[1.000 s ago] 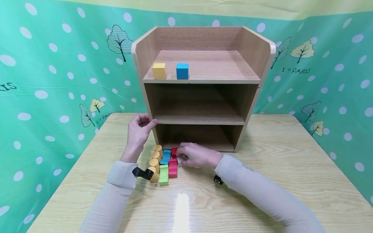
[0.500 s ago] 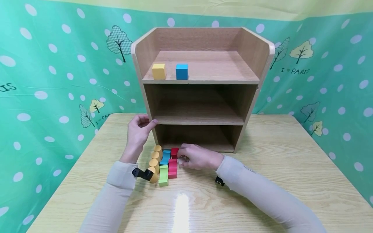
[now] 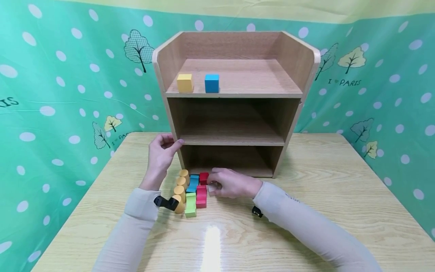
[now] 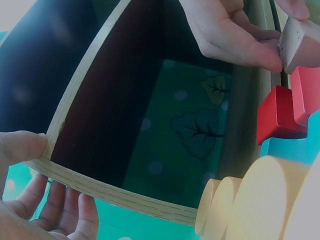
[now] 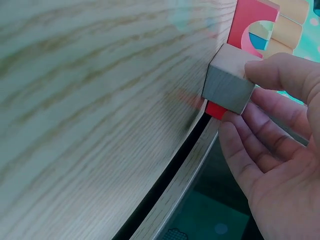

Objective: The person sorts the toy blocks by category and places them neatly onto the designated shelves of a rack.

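My right hand (image 3: pixel 231 183) pinches a plain pale wooden block (image 5: pixel 230 80) between thumb and fingers, low over the table in front of the shelf. That block sits beside a pink-red block with a curved cutout (image 3: pixel 201 196) and a red block (image 3: pixel 204 178). My left hand (image 3: pixel 162 154) grips the left side panel of the wooden shelf unit (image 3: pixel 234 96), thumb on the front edge and fingers behind it. Left of the red blocks lie a blue block (image 3: pixel 193 183), a light green block (image 3: pixel 191 205) and a row of several yellow-tan cylinders (image 3: pixel 181 182).
On the shelf unit's top level stand a yellow cube (image 3: pixel 185 83) and a blue cube (image 3: pixel 212 83). The wooden table (image 3: pixel 272 241) extends to both sides. A green dotted curtain (image 3: pixel 384 94) hangs behind.
My right hand has shifted very slightly to the right with the pale wooden block. The left hand keeps its grip on the shelf unit.
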`<state>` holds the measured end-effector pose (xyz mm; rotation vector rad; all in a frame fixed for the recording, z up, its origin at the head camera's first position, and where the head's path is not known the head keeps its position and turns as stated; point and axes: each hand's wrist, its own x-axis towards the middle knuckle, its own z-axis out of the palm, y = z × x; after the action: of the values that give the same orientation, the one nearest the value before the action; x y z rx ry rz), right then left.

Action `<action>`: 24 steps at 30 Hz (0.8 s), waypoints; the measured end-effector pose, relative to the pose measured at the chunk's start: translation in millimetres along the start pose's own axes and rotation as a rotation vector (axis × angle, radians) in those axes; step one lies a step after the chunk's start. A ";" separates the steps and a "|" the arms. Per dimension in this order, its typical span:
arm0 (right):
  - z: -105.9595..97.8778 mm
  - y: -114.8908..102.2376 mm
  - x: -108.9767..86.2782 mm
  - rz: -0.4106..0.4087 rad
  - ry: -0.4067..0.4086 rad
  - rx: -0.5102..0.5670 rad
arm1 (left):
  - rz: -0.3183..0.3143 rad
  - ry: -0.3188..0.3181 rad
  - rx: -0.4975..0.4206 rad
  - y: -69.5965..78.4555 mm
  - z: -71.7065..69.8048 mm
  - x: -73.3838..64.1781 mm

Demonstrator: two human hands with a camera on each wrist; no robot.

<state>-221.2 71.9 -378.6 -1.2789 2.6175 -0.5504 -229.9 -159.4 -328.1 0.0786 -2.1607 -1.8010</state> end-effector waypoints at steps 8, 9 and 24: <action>0.0 1.7 -2.3 0.023 -0.005 -0.001 | -0.009 -0.005 0.008 -0.1 0.1 -0.1; -0.1 1.7 -2.5 0.027 -0.009 0.001 | -0.012 -0.005 0.009 -0.1 0.2 -0.2; 2.6 3.1 -1.7 0.002 -0.005 0.019 | -0.020 -0.007 0.021 0.6 0.0 -0.8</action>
<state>-221.7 74.3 -382.3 -1.2698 2.6034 -0.5691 -229.1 -159.0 -327.7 0.0991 -2.1910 -1.7923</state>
